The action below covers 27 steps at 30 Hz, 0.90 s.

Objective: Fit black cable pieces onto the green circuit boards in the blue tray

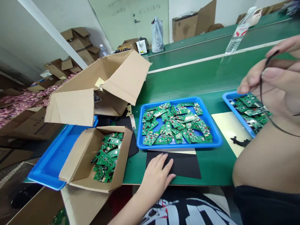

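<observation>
My left hand (158, 170) lies flat with its fingers spread on a black sheet (185, 165) at the table's front edge. A pale sheet edge shows under the back of that sheet. Raised close to the camera at the right, my right hand (281, 75) pinches a thin black strip (261, 84) between thumb and fingers. The strip hangs down in a curve. Just behind the black sheet sits a blue tray (219, 142) of green circuit boards (168, 127). Partly hidden behind my right hand is a second blue tray (249, 129), also holding circuit boards.
Left of the middle tray stands a small cardboard box (79, 156) of circuit boards, beside another blue tray (50, 165). A large open carton (124, 78) rises behind it. Black scraps (240, 142) lie on a yellowish sheet (222, 128). A water bottle (240, 32) stands farther back.
</observation>
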Each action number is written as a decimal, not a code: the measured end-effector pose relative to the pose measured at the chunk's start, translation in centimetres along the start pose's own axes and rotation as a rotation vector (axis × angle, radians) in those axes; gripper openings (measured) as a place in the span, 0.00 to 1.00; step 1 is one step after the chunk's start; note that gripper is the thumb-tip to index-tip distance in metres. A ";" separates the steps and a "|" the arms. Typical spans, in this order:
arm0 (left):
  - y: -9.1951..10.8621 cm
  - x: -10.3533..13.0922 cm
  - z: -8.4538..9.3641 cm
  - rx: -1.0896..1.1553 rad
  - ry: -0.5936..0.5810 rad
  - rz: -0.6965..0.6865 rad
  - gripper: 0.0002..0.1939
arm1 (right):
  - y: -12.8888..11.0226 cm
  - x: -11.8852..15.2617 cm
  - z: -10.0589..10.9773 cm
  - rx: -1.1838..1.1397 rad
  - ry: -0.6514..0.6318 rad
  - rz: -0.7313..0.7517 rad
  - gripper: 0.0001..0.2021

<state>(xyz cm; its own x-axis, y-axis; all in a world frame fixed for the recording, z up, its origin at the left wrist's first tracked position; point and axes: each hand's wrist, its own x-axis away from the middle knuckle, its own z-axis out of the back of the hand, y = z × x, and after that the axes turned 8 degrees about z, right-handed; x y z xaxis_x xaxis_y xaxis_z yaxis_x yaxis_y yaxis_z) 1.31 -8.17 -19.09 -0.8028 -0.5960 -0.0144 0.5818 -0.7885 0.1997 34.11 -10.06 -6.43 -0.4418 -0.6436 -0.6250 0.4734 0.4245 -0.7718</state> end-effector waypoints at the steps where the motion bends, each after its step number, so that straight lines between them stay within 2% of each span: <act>1: 0.0 -0.3 0.0 -0.008 -0.005 0.011 0.21 | -0.2 0.0 -0.2 -0.088 0.009 0.034 0.18; 3: 0.0 -1.0 0.5 0.008 -0.016 0.024 0.18 | -0.4 0.0 -0.3 -0.213 0.017 0.068 0.16; 7: 0.2 -3.9 3.2 0.117 -0.054 0.081 0.12 | -0.7 0.2 -0.4 -0.216 0.013 0.026 0.12; 8: 0.3 -5.0 3.9 0.115 -0.049 0.137 0.12 | -0.7 0.2 -0.5 -0.208 0.009 0.020 0.11; 10: 0.4 -7.6 5.2 0.060 -0.066 0.338 0.12 | -0.8 0.1 -0.9 -0.200 0.003 0.019 0.11; 12: 0.3 -10.5 5.7 0.027 -0.037 0.441 0.15 | -0.9 0.1 -1.4 -0.207 -0.006 0.009 0.11; 15: -0.2 -14.4 5.3 0.007 -0.025 0.571 0.23 | -0.9 0.1 -2.1 -0.222 -0.039 -0.022 0.12; 18: -0.9 -16.9 4.3 0.027 -0.064 0.635 0.25 | -0.7 0.2 -2.4 -0.219 -0.092 -0.046 0.12; 21: -1.7 -17.7 3.7 0.070 -0.111 0.659 0.22 | -0.5 0.3 -2.2 -0.194 -0.132 -0.075 0.11; 27: -3.6 -17.6 3.0 0.212 -0.120 0.681 0.16 | -0.5 0.4 -1.8 -0.151 -0.144 -0.088 0.09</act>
<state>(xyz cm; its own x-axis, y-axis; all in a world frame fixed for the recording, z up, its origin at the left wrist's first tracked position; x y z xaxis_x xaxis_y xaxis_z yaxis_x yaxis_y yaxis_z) 12.89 5.64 -16.58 -0.2872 -0.9142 0.2860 0.9299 -0.1945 0.3123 32.36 -9.34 -6.52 -0.3575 -0.7620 -0.5400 0.3138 0.4465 -0.8379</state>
